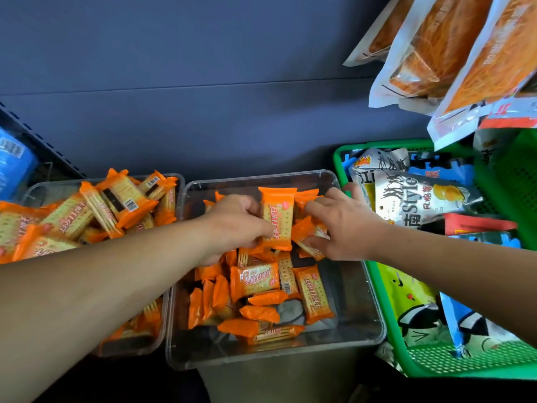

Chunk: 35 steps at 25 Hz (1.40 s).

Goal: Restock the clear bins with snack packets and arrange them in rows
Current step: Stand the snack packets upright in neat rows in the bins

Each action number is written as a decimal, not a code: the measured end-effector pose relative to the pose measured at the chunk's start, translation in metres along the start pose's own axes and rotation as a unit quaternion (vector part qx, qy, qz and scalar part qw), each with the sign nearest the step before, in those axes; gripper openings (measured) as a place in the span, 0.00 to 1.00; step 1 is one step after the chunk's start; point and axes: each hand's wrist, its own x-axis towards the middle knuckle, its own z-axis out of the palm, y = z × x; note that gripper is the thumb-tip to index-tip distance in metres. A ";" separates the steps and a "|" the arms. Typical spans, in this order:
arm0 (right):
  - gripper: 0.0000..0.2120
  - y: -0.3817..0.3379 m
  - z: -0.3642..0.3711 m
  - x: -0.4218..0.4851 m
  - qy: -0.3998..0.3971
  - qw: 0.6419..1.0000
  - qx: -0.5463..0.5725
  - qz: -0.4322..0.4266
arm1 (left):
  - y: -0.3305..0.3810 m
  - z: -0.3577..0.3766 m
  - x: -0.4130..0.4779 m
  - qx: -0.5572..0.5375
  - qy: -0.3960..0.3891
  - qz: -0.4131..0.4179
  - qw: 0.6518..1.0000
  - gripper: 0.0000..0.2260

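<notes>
Row-starting at far end of middle clear bin (358, 311). Stands one cracker packet (276, 221) upright in curled left hand (234, 225) fingers; steadies neighbouring packets (302, 229) with gripping right hand (347, 228) fingers, likely for alignment. Leaves loose packets (255, 279) heaped nearer.

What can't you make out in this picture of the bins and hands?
All head view.
- Left bin: its near half is hidden under the left forearm.
- Right hand: its own fingers hide whether it grips the packets beneath it in the middle bin.
- Blue pack: cut off by the left edge.
- Basket: cut off by the right edge, far corner behind hanging bags.
</notes>
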 end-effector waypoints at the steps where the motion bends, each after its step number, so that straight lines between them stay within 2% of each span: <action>1: 0.24 0.004 -0.001 -0.001 0.004 0.999 0.034 0.002 | 0.001 0.001 -0.001 -0.008 -0.004 0.001 1.000 0.09; 3: 0.24 0.013 -0.001 -0.004 0.009 0.998 0.068 -0.016 | 0.003 0.001 -0.003 -0.014 0.003 0.008 1.000 0.06; 8: 0.19 0.016 0.007 -0.008 0.042 0.998 0.026 -0.042 | 0.010 -0.004 -0.008 0.035 -0.005 0.046 0.998 0.07; 12: 0.25 0.005 0.001 -0.005 -0.038 0.997 -0.062 0.013 | 0.015 -0.012 -0.014 0.135 -0.017 0.100 0.986 0.12; 16: 0.33 -0.007 0.001 0.000 -0.084 0.990 -0.114 0.027 | 0.005 0.016 -0.013 0.140 -0.045 0.129 0.981 0.14; 19: 0.39 0.003 -0.011 -0.001 -0.099 0.994 -0.040 0.011 | -0.001 0.036 0.000 0.133 -0.030 0.176 0.975 0.14; 21: 0.40 0.014 -0.020 -0.007 -0.088 0.991 0.100 0.012 | 0.001 0.047 0.005 0.121 -0.038 0.182 0.975 0.13; 23: 0.29 0.018 -0.020 -0.013 -0.057 0.961 0.271 0.022 | 0.009 0.056 0.004 0.097 -0.033 0.176 0.979 0.13; 24: 0.22 0.018 -0.018 -0.016 -0.035 0.949 0.312 0.027 | 0.015 0.060 0.004 0.079 -0.027 0.170 0.982 0.13; 27: 0.12 0.022 -0.013 -0.021 0.011 0.947 0.318 0.053 | 0.017 0.064 0.005 0.037 0.001 0.132 0.991 0.14; 28: 0.12 0.024 -0.015 -0.023 0.013 0.944 0.324 0.060 | 0.010 0.063 0.006 0.084 0.009 0.118 0.989 0.13; 29: 0.11 0.027 -0.017 -0.024 0.015 0.939 0.337 0.066 | 0.000 0.062 0.008 0.179 0.005 0.118 0.977 0.10; 31: 0.12 0.031 -0.019 -0.025 0.022 0.927 0.366 0.072 | -0.021 0.069 0.005 0.360 -0.066 0.128 0.922 0.05; 32: 0.12 0.031 -0.021 -0.027 0.021 0.922 0.381 0.072 | -0.027 0.076 0.001 0.398 -0.107 0.126 0.902 0.05; 33: 0.12 0.031 -0.021 -0.028 0.020 0.918 0.391 0.067 | -0.031 0.085 -0.002 0.407 -0.133 0.116 0.896 0.10; 35: 0.12 0.031 -0.019 -0.029 0.015 0.922 0.382 0.058 | -0.034 0.102 -0.001 0.420 -0.128 0.107 0.892 0.22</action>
